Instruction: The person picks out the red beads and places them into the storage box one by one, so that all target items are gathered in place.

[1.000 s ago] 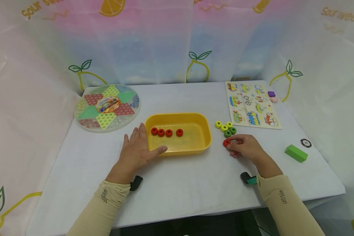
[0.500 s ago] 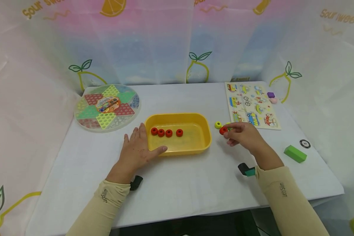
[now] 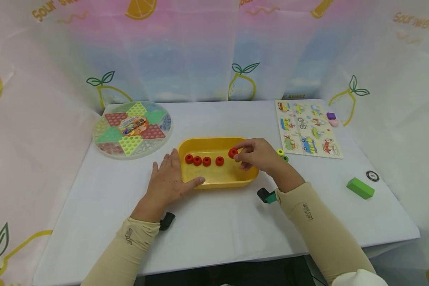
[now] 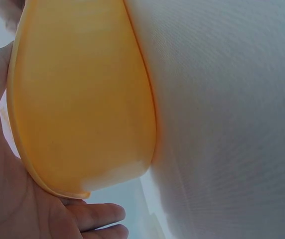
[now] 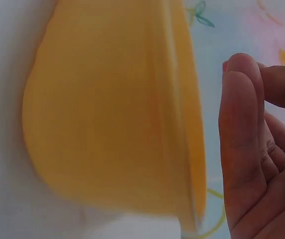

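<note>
A yellow tray [image 3: 218, 184] stands mid-table with several red beads [image 3: 206, 161] in a row inside it. My left hand [image 3: 168, 182] rests with spread, straight fingers against the tray's left end, the thumb along its near rim. In the left wrist view the palm [image 4: 13, 199] lies at the rim. Over the tray's right part, my right hand [image 3: 259, 157] pinches one more red bead [image 3: 232, 153] between thumb and fingers. The right wrist view shows those fingers above the rim, the bead nearly hidden behind them.
Yellow and green beads [image 3: 285, 158] sit right of the tray, partly hidden by the right hand. A picture board [image 3: 309, 129] lies back right, a round star-patterned game board [image 3: 132, 130] back left. A green block [image 3: 360, 188] and a black-and-white disc [image 3: 372, 176] lie far right.
My right hand has picked up the red bead from beside the green beads and carried it left over the tray. The left hand has kept its place.
</note>
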`<state>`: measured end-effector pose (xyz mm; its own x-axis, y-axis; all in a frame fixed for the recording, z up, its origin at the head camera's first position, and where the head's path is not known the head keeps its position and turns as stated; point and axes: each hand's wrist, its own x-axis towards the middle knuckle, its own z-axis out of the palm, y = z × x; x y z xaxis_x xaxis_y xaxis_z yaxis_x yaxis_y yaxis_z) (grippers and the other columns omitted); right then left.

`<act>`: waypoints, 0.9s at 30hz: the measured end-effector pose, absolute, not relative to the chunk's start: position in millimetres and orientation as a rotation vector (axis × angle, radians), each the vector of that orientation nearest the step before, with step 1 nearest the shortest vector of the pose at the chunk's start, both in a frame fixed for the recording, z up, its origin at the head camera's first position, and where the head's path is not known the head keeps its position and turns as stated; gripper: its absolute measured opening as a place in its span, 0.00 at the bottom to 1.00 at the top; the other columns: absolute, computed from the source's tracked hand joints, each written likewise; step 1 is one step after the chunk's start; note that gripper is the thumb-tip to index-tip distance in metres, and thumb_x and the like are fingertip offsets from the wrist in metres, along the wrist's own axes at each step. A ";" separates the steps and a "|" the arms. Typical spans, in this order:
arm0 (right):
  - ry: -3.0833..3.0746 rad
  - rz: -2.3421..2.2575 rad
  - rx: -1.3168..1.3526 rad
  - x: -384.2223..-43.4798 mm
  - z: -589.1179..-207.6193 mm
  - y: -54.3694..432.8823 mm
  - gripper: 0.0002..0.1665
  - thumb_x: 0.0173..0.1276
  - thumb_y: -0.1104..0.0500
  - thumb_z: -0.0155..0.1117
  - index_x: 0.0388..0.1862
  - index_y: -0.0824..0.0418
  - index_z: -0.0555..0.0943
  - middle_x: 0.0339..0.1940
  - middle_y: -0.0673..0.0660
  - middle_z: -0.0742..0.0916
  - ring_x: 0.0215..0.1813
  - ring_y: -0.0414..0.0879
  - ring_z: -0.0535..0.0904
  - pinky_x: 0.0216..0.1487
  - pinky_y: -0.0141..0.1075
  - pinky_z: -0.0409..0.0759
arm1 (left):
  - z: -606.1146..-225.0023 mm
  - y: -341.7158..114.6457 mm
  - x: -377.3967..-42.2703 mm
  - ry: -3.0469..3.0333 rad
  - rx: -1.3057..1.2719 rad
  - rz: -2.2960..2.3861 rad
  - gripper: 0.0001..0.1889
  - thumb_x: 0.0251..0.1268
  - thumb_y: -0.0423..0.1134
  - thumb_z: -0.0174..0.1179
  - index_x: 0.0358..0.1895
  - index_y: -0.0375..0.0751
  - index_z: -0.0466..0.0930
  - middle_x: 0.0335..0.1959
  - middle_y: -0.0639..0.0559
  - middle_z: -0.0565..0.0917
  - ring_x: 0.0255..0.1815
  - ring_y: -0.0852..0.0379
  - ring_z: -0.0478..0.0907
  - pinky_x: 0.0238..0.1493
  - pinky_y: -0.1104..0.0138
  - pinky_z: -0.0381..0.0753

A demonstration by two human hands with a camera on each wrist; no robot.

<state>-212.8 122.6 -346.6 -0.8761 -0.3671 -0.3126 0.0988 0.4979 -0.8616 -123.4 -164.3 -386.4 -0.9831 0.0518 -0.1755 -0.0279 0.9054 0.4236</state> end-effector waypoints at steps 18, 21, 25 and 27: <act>2.256 -1.147 -0.322 -213.3 -365.9 70.2 0.16 0.69 0.60 0.74 0.55 0.60 0.87 0.36 0.60 0.91 0.29 0.51 0.87 0.37 0.39 0.91 | -385.0 -158.9 -122.2 2.880 0.022 0.627 0.72 0.58 0.83 0.54 0.84 0.29 0.32 0.86 0.31 0.46 0.88 0.33 0.42 0.83 0.35 0.34; 2.257 -1.129 -0.317 -211.5 -367.5 67.5 0.16 0.70 0.60 0.74 0.55 0.60 0.87 0.34 0.58 0.91 0.28 0.49 0.86 0.36 0.38 0.90 | -384.7 -158.3 -122.5 2.879 0.021 0.635 0.71 0.58 0.83 0.54 0.84 0.30 0.32 0.86 0.32 0.46 0.88 0.33 0.43 0.83 0.35 0.34; 2.256 -1.125 -0.307 -210.7 -369.8 66.3 0.17 0.69 0.60 0.74 0.56 0.60 0.87 0.32 0.57 0.90 0.27 0.49 0.87 0.35 0.37 0.90 | -384.2 -157.3 -123.0 2.878 0.027 0.641 0.71 0.58 0.82 0.55 0.84 0.29 0.33 0.86 0.32 0.46 0.87 0.33 0.43 0.83 0.35 0.34; 2.257 -1.122 -0.303 -210.4 -370.3 66.2 0.17 0.69 0.60 0.74 0.56 0.61 0.87 0.32 0.57 0.90 0.27 0.48 0.87 0.35 0.37 0.89 | -383.9 -156.7 -123.3 2.876 0.027 0.639 0.71 0.58 0.82 0.54 0.84 0.29 0.33 0.86 0.32 0.46 0.87 0.33 0.43 0.83 0.35 0.34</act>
<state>-210.4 66.2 -370.3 -0.7979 -0.4441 -0.4076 0.0568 0.6178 -0.7843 -123.3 -156.7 -383.9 -0.9808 0.0598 -0.1855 -0.0244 0.9066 0.4212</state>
